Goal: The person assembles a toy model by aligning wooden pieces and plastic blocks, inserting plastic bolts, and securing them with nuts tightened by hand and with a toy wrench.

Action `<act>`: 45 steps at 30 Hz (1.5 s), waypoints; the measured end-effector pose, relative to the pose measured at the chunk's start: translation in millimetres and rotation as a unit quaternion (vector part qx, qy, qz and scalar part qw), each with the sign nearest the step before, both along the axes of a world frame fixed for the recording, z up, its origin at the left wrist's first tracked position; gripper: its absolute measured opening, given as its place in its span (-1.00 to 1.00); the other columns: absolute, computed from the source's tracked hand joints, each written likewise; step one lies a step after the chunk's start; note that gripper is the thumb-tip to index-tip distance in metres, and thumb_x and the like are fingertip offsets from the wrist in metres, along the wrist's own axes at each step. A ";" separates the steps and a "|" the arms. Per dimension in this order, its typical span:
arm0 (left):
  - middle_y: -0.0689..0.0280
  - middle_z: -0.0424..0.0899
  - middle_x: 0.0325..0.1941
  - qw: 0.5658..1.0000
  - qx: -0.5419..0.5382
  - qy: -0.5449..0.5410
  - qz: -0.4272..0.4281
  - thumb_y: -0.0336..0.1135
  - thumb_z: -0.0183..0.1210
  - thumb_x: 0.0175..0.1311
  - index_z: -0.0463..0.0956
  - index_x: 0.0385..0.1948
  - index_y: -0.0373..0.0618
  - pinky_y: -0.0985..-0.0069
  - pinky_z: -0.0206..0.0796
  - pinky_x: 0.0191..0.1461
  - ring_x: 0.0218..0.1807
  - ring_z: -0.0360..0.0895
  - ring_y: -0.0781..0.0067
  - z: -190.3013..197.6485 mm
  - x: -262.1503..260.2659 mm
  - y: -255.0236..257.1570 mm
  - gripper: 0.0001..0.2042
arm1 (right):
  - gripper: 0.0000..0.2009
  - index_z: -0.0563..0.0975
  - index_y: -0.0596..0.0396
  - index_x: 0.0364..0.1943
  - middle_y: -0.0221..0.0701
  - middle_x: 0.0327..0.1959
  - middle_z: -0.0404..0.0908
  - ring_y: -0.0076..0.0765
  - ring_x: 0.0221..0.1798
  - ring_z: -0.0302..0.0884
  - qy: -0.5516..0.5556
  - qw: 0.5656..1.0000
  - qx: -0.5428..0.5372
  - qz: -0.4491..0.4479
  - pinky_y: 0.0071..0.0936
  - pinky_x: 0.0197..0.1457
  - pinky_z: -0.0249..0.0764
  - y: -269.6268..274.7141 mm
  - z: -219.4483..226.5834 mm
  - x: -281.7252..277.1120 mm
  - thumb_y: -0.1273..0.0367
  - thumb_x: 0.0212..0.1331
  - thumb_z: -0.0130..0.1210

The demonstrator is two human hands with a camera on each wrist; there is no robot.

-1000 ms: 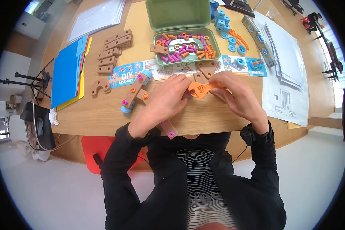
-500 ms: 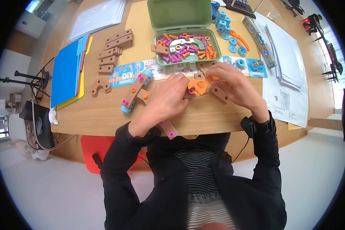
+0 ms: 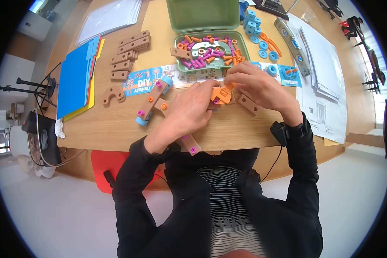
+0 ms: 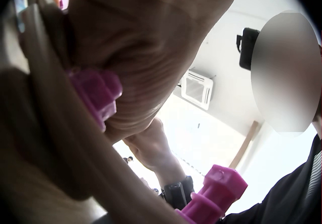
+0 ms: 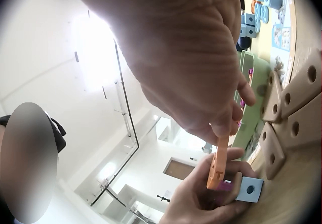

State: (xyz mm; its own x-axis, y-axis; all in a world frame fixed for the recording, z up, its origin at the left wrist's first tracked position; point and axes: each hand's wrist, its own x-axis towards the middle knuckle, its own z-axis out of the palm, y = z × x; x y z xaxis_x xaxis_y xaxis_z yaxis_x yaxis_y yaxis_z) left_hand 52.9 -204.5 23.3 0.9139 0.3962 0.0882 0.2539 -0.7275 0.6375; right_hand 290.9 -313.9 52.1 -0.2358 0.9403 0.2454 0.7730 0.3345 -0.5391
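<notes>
My left hand (image 3: 191, 107) grips a brown toy-construction assembly close over the table. One brown strip (image 3: 188, 144) with purple bolts extends below the wrist, and another strip (image 3: 149, 102) with light blue end blocks lies to the left. Between thumb and fingers of my right hand (image 3: 264, 90) is the handle of an orange toy wrench (image 3: 222, 94). Its head sits at a purple bolt (image 3: 216, 101) beside the left fingertips. In the right wrist view, a light blue block (image 5: 250, 189) shows under that bolt. Purple bolts (image 4: 216, 189) stick out near the left palm.
Behind the hands stands an open green box (image 3: 241, 38) of purple and orange bolts. Brown strips (image 3: 124, 65) are stacked at left, near blue folders (image 3: 78, 77). A loose strip (image 3: 248, 104) lies right of the wrench; light blue blocks (image 3: 251, 23) stand at back right.
The right hand has moved up and slightly left, swinging the wrench's handle toward the box while its head stays at the purple bolt. The left hand holds nearly still.
</notes>
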 end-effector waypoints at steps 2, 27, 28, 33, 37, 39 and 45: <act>0.05 0.66 0.07 1.000 0.003 -0.006 -0.001 -0.47 0.33 0.20 0.40 0.26 -0.16 0.06 0.45 0.15 0.16 0.60 -0.13 -2.7 0.0 0.4 -0.46 | -0.65 0.62 0.07 0.04 -0.32 0.08 0.62 0.00 0.20 0.52 -0.004 1.000 0.001 0.004 -0.20 0.22 0.53 2.9 -0.5 1.1 0.66 0.16 0.25; 0.04 0.67 0.12 1.000 0.004 0.006 0.012 -0.44 0.38 0.20 0.36 0.33 -0.13 0.06 0.49 0.13 0.17 0.62 -0.14 -1.8 0.2 -1.3 -0.38 | -0.42 0.66 0.09 0.12 -0.30 0.08 0.58 0.00 0.21 0.49 -0.050 0.997 0.034 0.055 -0.20 0.28 0.52 11.2 1.3 4.1 0.75 -0.11 0.25; 0.04 0.67 0.12 1.000 0.005 0.006 0.011 -0.44 0.38 0.20 0.36 0.33 -0.13 0.06 0.49 0.13 0.17 0.62 -0.14 -2.2 0.3 -1.3 -0.38 | -0.30 0.66 0.04 0.18 -0.35 0.10 0.56 -0.03 0.23 0.47 -0.059 0.996 0.033 0.062 -0.20 0.32 0.52 12.1 1.3 4.7 0.75 -0.25 0.29; 0.04 0.67 0.13 1.000 0.001 0.006 0.011 -0.44 0.38 0.20 0.35 0.34 -0.13 0.05 0.49 0.13 0.18 0.62 -0.15 -1.1 -0.9 -0.9 -0.37 | -0.39 0.69 0.07 0.14 -0.32 0.06 0.58 -0.03 0.19 0.49 -0.035 0.997 0.035 0.063 -0.21 0.27 0.52 12.5 -5.0 5.9 0.77 -0.13 0.25; 0.03 0.66 0.14 1.000 -0.002 0.017 0.011 -0.44 0.37 0.21 0.35 0.35 -0.13 0.06 0.50 0.13 0.19 0.62 -0.14 1.1 0.0 -1.8 -0.38 | -0.36 0.70 0.05 0.16 -0.31 0.06 0.57 -0.03 0.21 0.48 -0.024 0.996 0.046 0.076 -0.20 0.28 0.53 13.6 -9.6 11.8 0.77 -0.14 0.22; 0.03 0.66 0.15 1.000 -0.010 0.009 0.011 -0.44 0.37 0.22 0.35 0.35 -0.13 0.07 0.50 0.14 0.19 0.62 -0.14 1.2 0.7 -1.7 -0.38 | -0.39 0.70 0.04 0.15 -0.31 0.05 0.57 -0.04 0.21 0.48 -0.022 0.995 0.049 0.079 -0.21 0.28 0.53 14.9 -5.9 12.2 0.76 -0.10 0.21; 0.02 0.68 0.12 1.000 -0.002 0.004 0.007 -0.45 0.36 0.22 0.35 0.35 -0.13 0.07 0.51 0.14 0.18 0.63 -0.14 -1.3 0.5 -0.8 -0.38 | -0.44 0.72 0.04 0.13 -0.32 0.07 0.57 -0.07 0.21 0.47 -0.039 0.995 0.040 0.081 -0.23 0.29 0.53 16.5 -1.1 11.4 0.74 -0.03 0.20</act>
